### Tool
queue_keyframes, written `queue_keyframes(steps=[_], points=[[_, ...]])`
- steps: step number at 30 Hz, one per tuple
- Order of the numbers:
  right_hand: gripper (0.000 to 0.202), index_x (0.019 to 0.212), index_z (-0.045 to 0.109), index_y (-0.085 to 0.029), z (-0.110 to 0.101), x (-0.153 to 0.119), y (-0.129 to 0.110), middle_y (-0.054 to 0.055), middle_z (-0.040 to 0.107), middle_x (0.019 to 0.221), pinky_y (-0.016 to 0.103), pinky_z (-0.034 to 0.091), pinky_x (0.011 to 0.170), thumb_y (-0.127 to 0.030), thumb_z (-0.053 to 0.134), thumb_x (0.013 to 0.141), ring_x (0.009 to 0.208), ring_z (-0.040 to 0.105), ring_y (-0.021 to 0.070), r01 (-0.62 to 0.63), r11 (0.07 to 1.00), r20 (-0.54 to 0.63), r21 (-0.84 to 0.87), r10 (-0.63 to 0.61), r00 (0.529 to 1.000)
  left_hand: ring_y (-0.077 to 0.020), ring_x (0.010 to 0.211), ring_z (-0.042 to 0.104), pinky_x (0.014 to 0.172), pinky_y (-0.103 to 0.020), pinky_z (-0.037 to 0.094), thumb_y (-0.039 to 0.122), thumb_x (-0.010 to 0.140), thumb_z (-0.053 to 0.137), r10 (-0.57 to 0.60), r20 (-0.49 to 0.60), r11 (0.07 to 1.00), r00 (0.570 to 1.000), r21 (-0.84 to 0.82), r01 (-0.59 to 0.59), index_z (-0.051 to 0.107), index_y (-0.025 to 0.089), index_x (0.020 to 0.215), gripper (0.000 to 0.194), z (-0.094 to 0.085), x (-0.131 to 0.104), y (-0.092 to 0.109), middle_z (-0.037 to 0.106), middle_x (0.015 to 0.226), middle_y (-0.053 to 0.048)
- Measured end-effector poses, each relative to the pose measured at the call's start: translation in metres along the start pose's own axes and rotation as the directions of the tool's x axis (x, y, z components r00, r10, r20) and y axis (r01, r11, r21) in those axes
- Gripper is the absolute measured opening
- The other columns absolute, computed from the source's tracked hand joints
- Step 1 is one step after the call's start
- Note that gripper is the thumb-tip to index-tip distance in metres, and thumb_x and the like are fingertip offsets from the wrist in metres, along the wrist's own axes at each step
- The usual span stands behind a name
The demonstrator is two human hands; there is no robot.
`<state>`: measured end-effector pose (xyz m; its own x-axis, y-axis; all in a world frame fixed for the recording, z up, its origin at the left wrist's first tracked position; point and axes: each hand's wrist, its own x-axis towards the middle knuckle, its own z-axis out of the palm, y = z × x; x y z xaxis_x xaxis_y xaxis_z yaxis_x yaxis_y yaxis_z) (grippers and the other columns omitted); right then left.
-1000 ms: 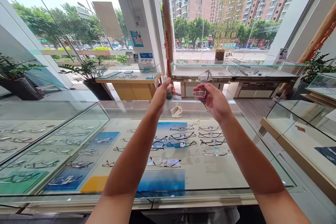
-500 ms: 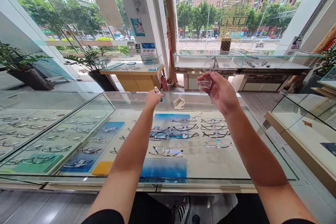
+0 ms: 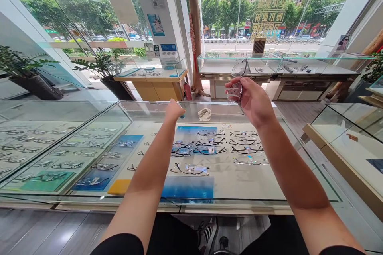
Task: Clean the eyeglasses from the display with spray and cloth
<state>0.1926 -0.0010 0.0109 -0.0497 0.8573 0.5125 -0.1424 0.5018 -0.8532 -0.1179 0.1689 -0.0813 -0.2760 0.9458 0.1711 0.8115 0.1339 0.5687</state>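
Note:
My right hand (image 3: 254, 101) is raised above the far part of the glass counter, its fingers closed on a pair of eyeglasses (image 3: 235, 92). The glasses are held upright on end, one lens above the fingers and one below. To their left, my left hand (image 3: 173, 110) is wrapped round a small spray bottle (image 3: 182, 116). Only a bit of its teal body and pale top shows; the rest is hidden by the hand. Between the hands, a crumpled beige cloth (image 3: 204, 114) lies on the counter top, touched by neither hand.
Under the glass of the display counter (image 3: 251, 185) lie several rows of eyeglasses (image 3: 190, 169) on white and blue panels. More glass cases (image 3: 326, 125) stand at the right and along the window. Potted plants (image 3: 104, 73) and a tree-trunk post (image 3: 194, 28) stand beyond.
The view has tilted slightly. My left hand has turned a little, so the bottle's white top shows less. My right hand still holds the glasses in nearly the same place.

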Motion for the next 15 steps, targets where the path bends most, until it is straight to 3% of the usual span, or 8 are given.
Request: queue_keyframes(steps=[1,3,5,6,8,11,15], points=[[0.041,0.105,0.073,-0.031,0.000,0.000,0.000,0.008,0.079,0.123,0.043,0.063,0.090,-0.070,0.064,0.099,0.116,0.074,0.0259,-0.001,1.000,-0.001,-0.001,0.001,1.000,-0.0493,0.153,0.053,0.119,-0.061,0.047,0.018,0.078,0.091,-0.015,-0.058,1.000,0.998,0.012,0.016,0.044,0.013,0.148,0.084,0.000,-0.004,0.006,0.047,0.164,-0.038],[0.040,0.106,0.073,-0.030,0.000,0.000,0.000,0.008,0.079,0.124,0.042,0.063,0.090,-0.068,0.065,0.099,0.115,0.074,0.0256,-0.005,1.000,-0.009,0.011,0.005,1.000,-0.0464,0.169,0.028,0.131,-0.061,0.034,0.015,0.084,0.083,0.014,-0.237,0.999,0.971,0.034,-0.006,0.037,0.016,0.156,0.085,0.001,-0.014,0.021,0.023,0.179,-0.034],[0.037,0.107,0.074,-0.030,-0.001,-0.001,-0.001,0.008,0.079,0.124,0.043,0.063,0.091,-0.065,0.066,0.099,0.114,0.074,0.0256,-0.008,1.000,-0.016,0.025,0.008,1.000,-0.0427,0.170,0.027,0.133,-0.059,0.031,0.017,0.092,0.075,0.152,-0.317,0.988,0.936,0.061,-0.140,0.043,0.018,0.155,0.071,0.004,-0.025,0.037,0.029,0.177,-0.028],[0.036,0.107,0.074,-0.030,-0.001,-0.001,-0.001,0.008,0.080,0.125,0.043,0.063,0.092,-0.065,0.066,0.100,0.114,0.074,0.0257,-0.009,1.000,-0.016,0.023,0.009,1.000,-0.0425,0.166,0.033,0.132,-0.059,0.033,0.020,0.095,0.071,0.213,-0.270,0.977,0.939,0.072,-0.201,0.048,0.020,0.153,0.063,0.007,-0.029,0.045,0.038,0.173,-0.025],[0.038,0.108,0.074,-0.030,-0.001,-0.002,-0.002,0.008,0.080,0.125,0.044,0.063,0.094,-0.066,0.064,0.101,0.113,0.074,0.0261,-0.013,1.000,-0.012,-0.001,0.013,1.000,-0.0437,0.158,0.045,0.129,-0.061,0.036,0.024,0.098,0.065,0.291,-0.043,0.954,0.956,0.094,-0.286,0.060,0.022,0.144,0.046,0.014,-0.037,0.056,0.052,0.164,-0.021],[0.038,0.108,0.073,-0.030,-0.001,-0.002,-0.003,0.007,0.080,0.124,0.043,0.063,0.093,-0.065,0.063,0.101,0.111,0.074,0.0252,-0.020,1.000,-0.009,-0.015,0.020,1.000,-0.0451,0.144,0.059,0.121,-0.060,0.045,0.029,0.096,0.067,0.287,0.209,0.944,0.935,0.101,-0.313,0.078,0.024,0.120,0.027,0.030,-0.042,0.064,0.064,0.154,-0.017],[0.025,0.105,0.075,-0.029,0.001,-0.003,-0.004,0.006,0.080,0.118,0.038,0.062,0.090,-0.053,0.066,0.101,0.105,0.074,0.0215,-0.016,0.996,-0.007,0.091,0.017,1.000,-0.0516,0.125,0.070,0.107,-0.062,0.053,0.030,0.090,0.073,0.204,0.339,0.957,0.918,0.129,-0.260,0.084,0.019,0.095,0.017,0.051,-0.046,0.060,0.076,0.127,-0.022]])
